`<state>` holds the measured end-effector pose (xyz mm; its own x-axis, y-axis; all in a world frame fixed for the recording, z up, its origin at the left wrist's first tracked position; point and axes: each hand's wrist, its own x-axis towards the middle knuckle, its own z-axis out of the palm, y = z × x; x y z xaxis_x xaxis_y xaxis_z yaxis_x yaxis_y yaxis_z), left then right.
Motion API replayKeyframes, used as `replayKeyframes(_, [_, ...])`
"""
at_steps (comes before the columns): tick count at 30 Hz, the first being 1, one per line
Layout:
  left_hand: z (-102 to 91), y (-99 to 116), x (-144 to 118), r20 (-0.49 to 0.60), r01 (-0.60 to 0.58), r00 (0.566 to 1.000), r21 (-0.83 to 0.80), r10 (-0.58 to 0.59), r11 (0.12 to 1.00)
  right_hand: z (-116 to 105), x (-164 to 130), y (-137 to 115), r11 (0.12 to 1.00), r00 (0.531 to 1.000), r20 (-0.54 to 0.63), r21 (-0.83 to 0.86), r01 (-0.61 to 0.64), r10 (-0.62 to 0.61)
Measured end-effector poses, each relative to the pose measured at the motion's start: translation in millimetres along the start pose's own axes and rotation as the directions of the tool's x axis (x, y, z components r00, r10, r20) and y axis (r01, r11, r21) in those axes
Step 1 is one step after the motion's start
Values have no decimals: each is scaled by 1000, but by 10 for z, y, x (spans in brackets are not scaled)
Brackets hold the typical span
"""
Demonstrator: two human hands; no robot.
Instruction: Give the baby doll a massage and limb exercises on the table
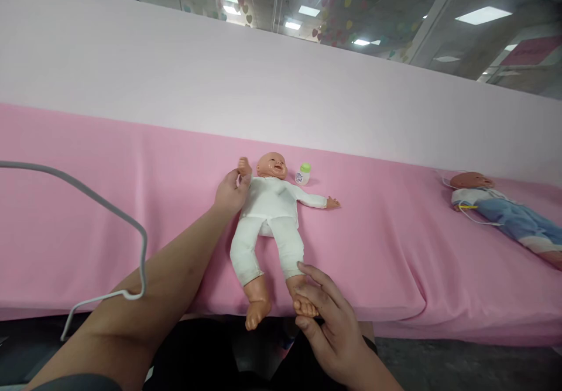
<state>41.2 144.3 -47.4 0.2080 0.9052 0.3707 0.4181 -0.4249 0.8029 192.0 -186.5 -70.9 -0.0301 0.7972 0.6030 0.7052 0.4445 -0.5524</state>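
Observation:
A baby doll [274,201] in a white top and white trousers lies on its back on a pink cloth, its head toward the wall. My left hand [232,192] is closed around the doll's raised arm, near its small fist. My right hand [331,323] curls around one of the doll's feet, fingers over the top and thumb near the toes. The other foot rests bare at the cloth's edge. Beside the doll's head stands a small bottle [302,174] with a green cap, slightly tilted, touched by neither hand.
Pink cloth [373,239] covers the long surface, with a white wall [281,92] behind it and glass above. A second doll [509,212] in blue and white, with thin white tubing, lies at the far right. A grey cable [100,203] crosses the left side over my forearm.

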Motion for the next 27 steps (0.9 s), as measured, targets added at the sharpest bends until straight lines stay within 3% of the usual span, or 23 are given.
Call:
replayKeyframes(4, [129,125,-100,186,-330,936,175,298,928,-73,186,37,1000,999,-21,-15,24,-24])
replayKeyframes(11, [149,156,-124,368,-475,854,266,367,839,-93,668,241,995,992,-122,-100,11,-23])
replayKeyframes(17, [158,160,-105,401,-501,839,304,369,810,3,1084,534,989,986,-151,-119,-83,64])
replayKeyframes(21, [164,160,-110,407,-495,842,323,353,807,62,1156,628,991,982,-171,-88,-97,81])
replayKeyframes(24, [118,169,-112,355,-419,884,316,304,851,71,1066,576,992,977,-194,-80,-102,85])
replayKeyframes(27, [40,136,-91,239,-262,949,244,204,934,63,882,456,988,969,-229,-106,-115,89])
